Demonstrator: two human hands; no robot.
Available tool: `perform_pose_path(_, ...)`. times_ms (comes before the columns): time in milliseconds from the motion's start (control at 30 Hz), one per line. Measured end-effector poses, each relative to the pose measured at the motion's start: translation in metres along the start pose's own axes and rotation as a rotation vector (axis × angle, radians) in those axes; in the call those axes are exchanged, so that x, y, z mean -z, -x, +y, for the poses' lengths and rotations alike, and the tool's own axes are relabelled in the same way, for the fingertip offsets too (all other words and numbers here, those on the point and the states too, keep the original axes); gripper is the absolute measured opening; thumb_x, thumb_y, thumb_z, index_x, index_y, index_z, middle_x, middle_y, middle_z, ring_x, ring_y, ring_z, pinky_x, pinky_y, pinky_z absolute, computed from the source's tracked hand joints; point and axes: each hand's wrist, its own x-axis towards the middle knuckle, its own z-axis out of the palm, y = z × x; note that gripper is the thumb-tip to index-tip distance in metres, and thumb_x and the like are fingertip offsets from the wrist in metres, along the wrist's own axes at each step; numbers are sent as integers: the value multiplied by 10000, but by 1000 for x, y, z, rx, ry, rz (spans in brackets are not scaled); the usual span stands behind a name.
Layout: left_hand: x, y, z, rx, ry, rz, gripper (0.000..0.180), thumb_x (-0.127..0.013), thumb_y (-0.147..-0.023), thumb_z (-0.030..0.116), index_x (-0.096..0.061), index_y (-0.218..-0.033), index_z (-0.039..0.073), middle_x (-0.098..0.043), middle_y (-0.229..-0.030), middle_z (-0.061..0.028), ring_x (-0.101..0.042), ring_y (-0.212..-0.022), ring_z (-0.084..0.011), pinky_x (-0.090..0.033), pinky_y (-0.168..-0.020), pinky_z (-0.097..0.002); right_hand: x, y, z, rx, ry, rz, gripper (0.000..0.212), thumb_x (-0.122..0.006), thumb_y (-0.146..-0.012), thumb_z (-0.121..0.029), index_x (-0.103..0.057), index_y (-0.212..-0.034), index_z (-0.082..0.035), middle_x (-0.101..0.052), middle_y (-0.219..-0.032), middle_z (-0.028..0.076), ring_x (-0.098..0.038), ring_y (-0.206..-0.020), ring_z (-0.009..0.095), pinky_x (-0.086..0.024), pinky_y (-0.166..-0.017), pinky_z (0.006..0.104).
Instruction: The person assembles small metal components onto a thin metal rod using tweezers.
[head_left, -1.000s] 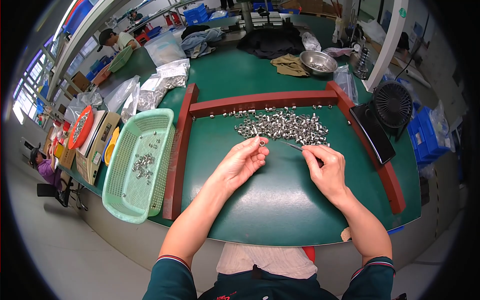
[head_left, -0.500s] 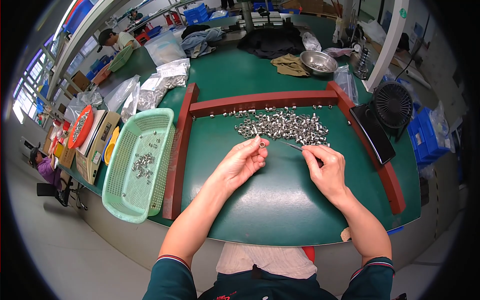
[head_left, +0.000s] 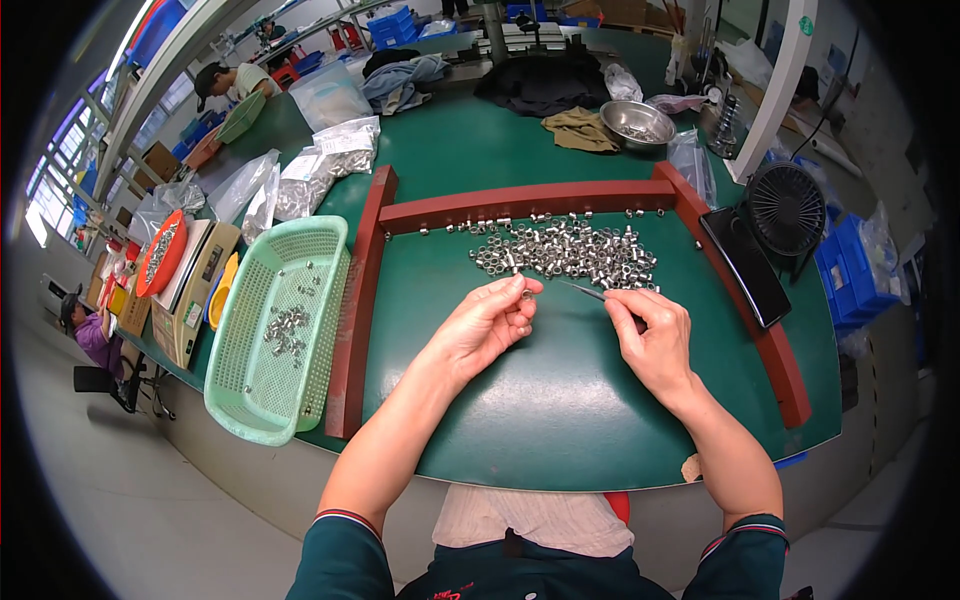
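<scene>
My left hand [head_left: 487, 328] pinches a small metal ring [head_left: 527, 294] between thumb and fingertips, just in front of a pile of similar shiny metal rings [head_left: 570, 250]. Closed round a slim pointed metal tool [head_left: 585, 290], my right hand [head_left: 652, 335] holds it with the tip toward the left hand. Tip and ring are apart. The tool's handle is mostly hidden in the palm, so its exact kind is unclear. On the left, a light green perforated plastic basket [head_left: 338, 300] holds a small heap of the metal parts [head_left: 287, 328].
A dark red frame [head_left: 520, 200] borders the green table [head_left: 560, 420] on three sides. On its right bar lie a black phone [head_left: 745, 266] and a black fan [head_left: 787, 210]. Behind are a steel bowl [head_left: 638, 124] and bags of parts [head_left: 325, 165]. Another person [head_left: 240, 80] works far left.
The ring has turned slightly in my left fingertips, so its round opening faces me less. My right hand and the tool have hardly moved.
</scene>
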Motion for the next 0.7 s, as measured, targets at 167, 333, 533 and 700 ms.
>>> perform_pose_path(167,-2,0,-1,-6,-14,-5,201,-508,-881,212,-553,-914,19,-524,-686,-7,-480,-604,-61,-414,-565,-193,0,0,1,0,3,4,69,-622,-743,-100,-648,-764,-39,-609,-656,93,-571,-547,236,-433,-501,315)
perform_pose_path(333,-4,2,0,-19,-37,-11,199,-504,-884,210,-559,-916,22,-520,-684,-6,-480,-608,-60,-413,-575,-199,0,0,1,-2,3,5,69,-623,-742,-99,-647,-764,-39,-609,-658,95,-575,-555,241,-436,-506,318)
perform_pose_path(533,-4,2,0,-23,-46,-59,209,-508,-882,225,-560,-914,25,-520,-689,-5,-481,-618,-59,-408,-576,-198,1,0,0,5,5,7,70,-622,-743,-98,-646,-763,-35,-614,-669,97,-581,-568,245,-443,-520,319)
perform_pose_path(700,-5,3,0,-44,0,-55,210,-539,-857,184,-561,-950,-2,-528,-711,-12,-493,-639,-64,-420,-586,-203,1,0,-1,-3,0,-1,73,-622,-744,-99,-645,-764,-33,-617,-679,99,-586,-580,248,-447,-526,321)
